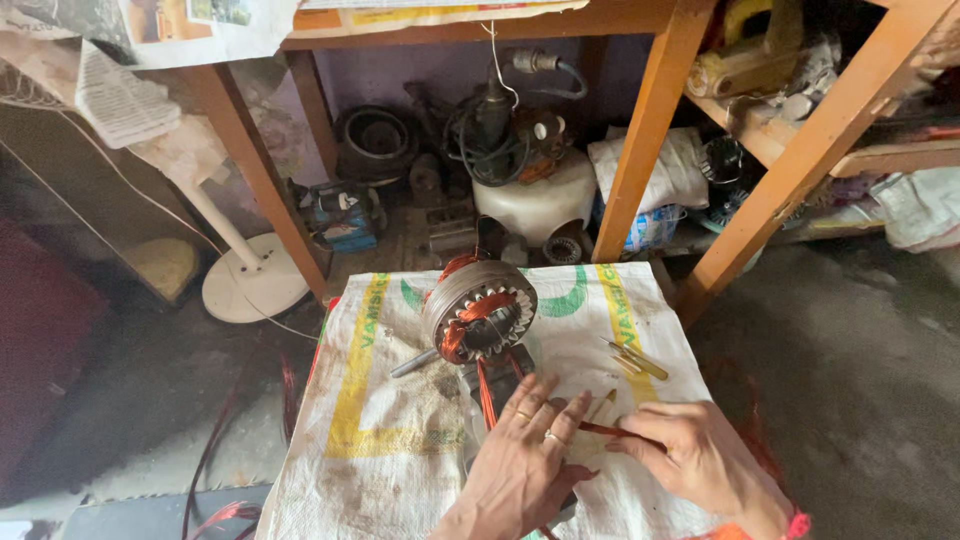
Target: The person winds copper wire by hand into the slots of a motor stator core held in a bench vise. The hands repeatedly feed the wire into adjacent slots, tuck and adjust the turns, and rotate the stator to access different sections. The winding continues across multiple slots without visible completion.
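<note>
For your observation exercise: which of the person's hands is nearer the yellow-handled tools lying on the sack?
Right. The right hand lies just below the yellow-handled tools, while the left hand rests farther away, lower and to their left, on the sack.

A white fan base [254, 283] stands on the floor at left; a white tank [532, 203] sits under the wooden bench [647, 130]; newspapers [200, 30] hang above.

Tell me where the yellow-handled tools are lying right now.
In the head view, the yellow-handled tools lie on the white woven sack, right of the wound stator and just beyond the right hand.
</note>
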